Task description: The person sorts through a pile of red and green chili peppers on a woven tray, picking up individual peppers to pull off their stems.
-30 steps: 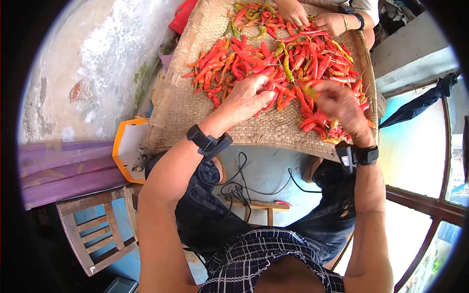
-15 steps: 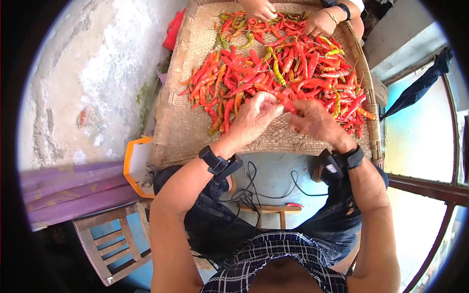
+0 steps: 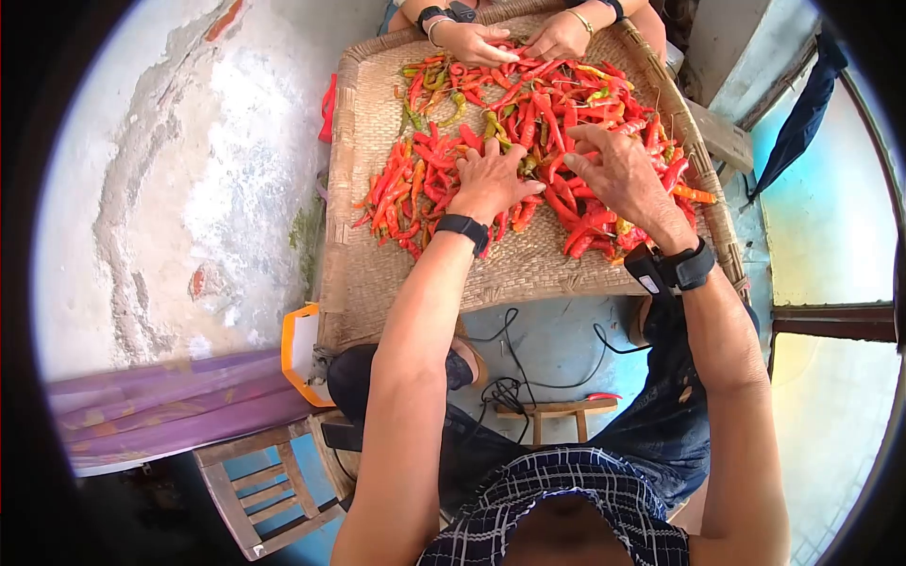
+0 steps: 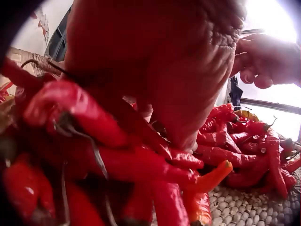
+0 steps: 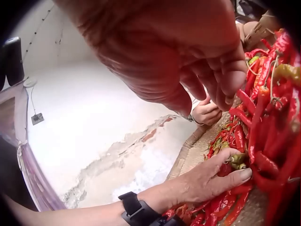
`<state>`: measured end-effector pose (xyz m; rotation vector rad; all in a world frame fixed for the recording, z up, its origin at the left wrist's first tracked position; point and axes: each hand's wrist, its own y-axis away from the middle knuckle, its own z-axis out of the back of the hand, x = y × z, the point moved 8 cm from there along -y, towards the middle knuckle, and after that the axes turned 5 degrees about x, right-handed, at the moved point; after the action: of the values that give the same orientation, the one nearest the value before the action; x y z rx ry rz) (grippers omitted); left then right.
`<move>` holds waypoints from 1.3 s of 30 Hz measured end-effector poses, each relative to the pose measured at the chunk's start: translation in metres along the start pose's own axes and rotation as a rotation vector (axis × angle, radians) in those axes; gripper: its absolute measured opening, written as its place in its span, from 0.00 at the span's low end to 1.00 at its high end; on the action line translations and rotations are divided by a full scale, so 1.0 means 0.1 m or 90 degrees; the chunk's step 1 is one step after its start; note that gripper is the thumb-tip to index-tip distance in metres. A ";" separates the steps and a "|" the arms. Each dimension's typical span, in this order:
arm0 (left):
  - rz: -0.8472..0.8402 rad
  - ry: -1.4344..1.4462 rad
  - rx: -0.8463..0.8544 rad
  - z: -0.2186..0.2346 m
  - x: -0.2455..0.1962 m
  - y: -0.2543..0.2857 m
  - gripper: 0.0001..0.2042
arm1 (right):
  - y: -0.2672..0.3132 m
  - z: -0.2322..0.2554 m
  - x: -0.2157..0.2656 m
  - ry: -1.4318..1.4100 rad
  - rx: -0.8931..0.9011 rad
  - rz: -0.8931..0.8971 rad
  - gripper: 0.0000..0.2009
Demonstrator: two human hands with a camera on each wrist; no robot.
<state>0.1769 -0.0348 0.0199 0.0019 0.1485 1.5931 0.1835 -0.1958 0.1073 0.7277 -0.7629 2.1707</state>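
Observation:
A heap of mostly red chili peppers [image 3: 401,193], with some green and orange ones, lies on a shallow woven tray [image 3: 377,288]. My left hand [image 3: 491,184] rests on the middle of the heap with its fingers spread. In the right wrist view, its thumb and index finger lie beside green chilies [image 5: 238,160]. Over the right part of the heap hovers my right hand [image 3: 625,179], fingers loosely bent. Nothing shows between those fingers in the right wrist view.
Across the tray, another person's hands [image 3: 563,36] work at the far edge of the heap. A worn wall [image 3: 226,189] stands at left, with a wooden chair [image 3: 274,486] below. A small wooden stool [image 3: 557,408] and black cables [image 3: 510,387] are on the floor.
My hands met over a red chili at the tray's near side half a second ago. Now they are apart and farther forward, the left on the heap, the right above it without that chili.

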 end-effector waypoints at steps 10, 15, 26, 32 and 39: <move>-0.097 -0.068 0.010 0.02 0.33 0.62 0.16 | 0.05 -0.09 0.07 0.078 0.076 0.043 0.11; -0.135 -0.021 -0.027 0.19 0.37 0.98 0.16 | 0.11 -0.33 0.04 0.068 0.172 0.014 0.12; -0.220 0.293 -0.189 0.45 -0.02 1.14 0.16 | 0.25 -0.90 0.15 -0.177 0.274 0.010 0.17; -0.129 0.348 -0.112 0.32 0.02 1.18 0.19 | 0.35 -1.15 0.13 -0.317 0.338 -0.076 0.13; -0.131 0.415 -0.195 0.43 0.22 1.11 0.31 | 0.30 -0.98 0.08 -0.189 0.390 -0.139 0.07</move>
<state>0.0697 -0.0115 0.0712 -0.7519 0.3945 1.3484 0.1296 -0.1407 0.0386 1.3948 -0.1223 2.1198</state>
